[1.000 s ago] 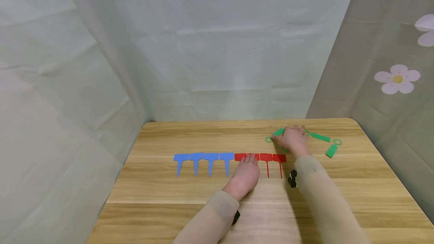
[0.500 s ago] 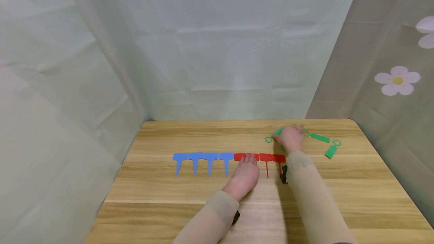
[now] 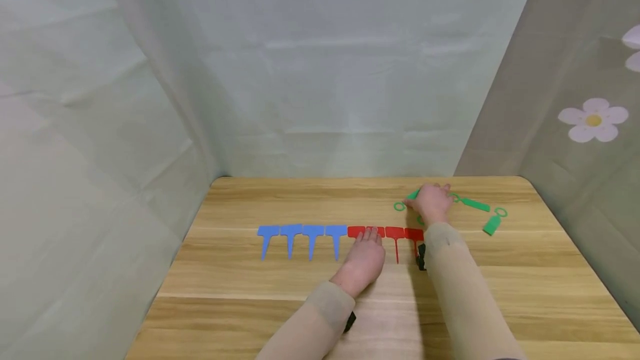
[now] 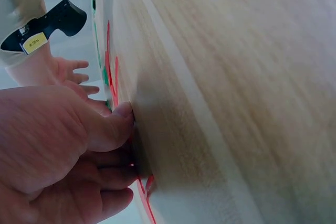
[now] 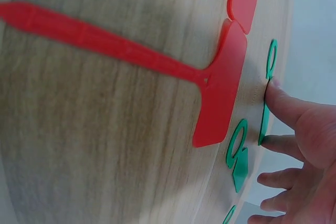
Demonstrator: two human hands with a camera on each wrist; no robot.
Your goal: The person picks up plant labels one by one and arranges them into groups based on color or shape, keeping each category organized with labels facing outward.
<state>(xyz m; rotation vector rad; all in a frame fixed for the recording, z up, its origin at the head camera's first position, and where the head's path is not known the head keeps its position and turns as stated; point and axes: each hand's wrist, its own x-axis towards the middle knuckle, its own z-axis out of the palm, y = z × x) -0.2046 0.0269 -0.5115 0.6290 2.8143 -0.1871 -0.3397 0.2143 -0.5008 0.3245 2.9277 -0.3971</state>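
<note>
Blue T-shaped plant labels (image 3: 313,231) and red T-shaped plant labels (image 3: 395,232) lie in one row on the wooden table. My left hand (image 3: 364,257) rests on the red labels at the row's middle, fingertips on their heads; its palm hides the stems beneath. Beyond the row's right end, my right hand (image 3: 434,203) pinches a green ring-ended tag (image 5: 265,114) between thumb and forefinger. The tag lies at the table surface, its ring past the thumb, while the other fingers stay extended. Another green tag (image 5: 240,170) lies near that hand.
Farther right lie two more green tags, one long (image 3: 475,204) and one turned towards the near edge (image 3: 492,225). Pale cloth (image 3: 340,71) hangs behind and beside the wooden table (image 3: 225,276). A black wrist camera (image 3: 421,257) hangs beside the right sleeve over the end red label.
The right forearm has swung left, bringing its wrist camera over the end red label. The right hand stays at the same green tag. The left hand keeps its place on the red labels.
</note>
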